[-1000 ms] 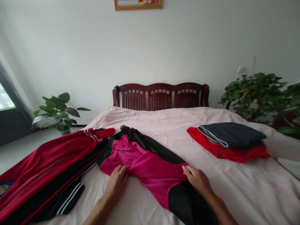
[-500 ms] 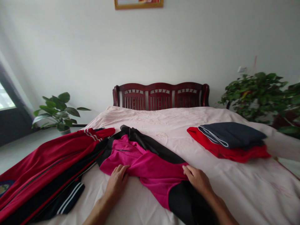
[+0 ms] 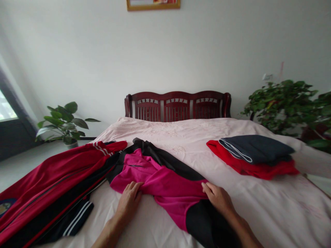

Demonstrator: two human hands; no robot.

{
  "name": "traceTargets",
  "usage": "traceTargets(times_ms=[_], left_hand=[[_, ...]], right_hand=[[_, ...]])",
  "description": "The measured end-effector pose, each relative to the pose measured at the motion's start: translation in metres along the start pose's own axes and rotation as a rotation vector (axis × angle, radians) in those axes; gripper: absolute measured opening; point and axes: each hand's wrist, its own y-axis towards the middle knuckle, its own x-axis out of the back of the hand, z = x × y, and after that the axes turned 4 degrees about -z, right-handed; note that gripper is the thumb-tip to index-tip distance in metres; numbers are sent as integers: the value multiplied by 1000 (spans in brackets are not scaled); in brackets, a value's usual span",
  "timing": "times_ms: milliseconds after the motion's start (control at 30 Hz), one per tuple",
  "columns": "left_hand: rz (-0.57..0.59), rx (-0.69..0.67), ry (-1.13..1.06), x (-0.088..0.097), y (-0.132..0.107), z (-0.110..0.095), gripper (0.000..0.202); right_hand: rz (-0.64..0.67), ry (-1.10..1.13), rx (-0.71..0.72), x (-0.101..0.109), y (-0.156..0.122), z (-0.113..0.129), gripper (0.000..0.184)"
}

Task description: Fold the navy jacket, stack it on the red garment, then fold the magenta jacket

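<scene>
A magenta-and-black garment (image 3: 165,181) lies spread and creased across the bed in front of me; I cannot tell whether it is trousers or a jacket. My left hand (image 3: 131,196) pinches its near edge, towards the left end. On the right, my right hand (image 3: 217,196) grips the magenta cloth between thumb and fingers, close to a black section. Between the hands the fabric is stretched a little. Left of this garment, partly touching it, lies a red zip jacket (image 3: 59,172) with white stripes and dark cloth beside and under it.
A folded navy garment (image 3: 256,148) rests on folded red clothing (image 3: 258,170) at the right of the bed. The pale pink bedsheet (image 3: 181,132) reaches to a dark wooden headboard (image 3: 177,106). Potted plants (image 3: 64,120) stand on both sides.
</scene>
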Motion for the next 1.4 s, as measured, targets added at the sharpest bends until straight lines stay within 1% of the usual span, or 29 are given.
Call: traceTargets(times_ms=[167, 433, 633, 967, 1400], left_hand=[[15, 14, 5, 1, 0, -2, 36], [-11, 2, 17, 0, 0, -1, 36], [-8, -1, 19, -1, 0, 1, 36], [-8, 8, 4, 2, 1, -4, 36], [-6, 12, -12, 1, 0, -4, 36]], right_hand=[[-4, 13, 3, 0, 0, 0, 43], [0, 16, 3, 1, 0, 1, 43], [-12, 11, 8, 1, 0, 2, 43], [-23, 22, 13, 0, 0, 0, 44], [-24, 20, 9, 1, -1, 1, 44]])
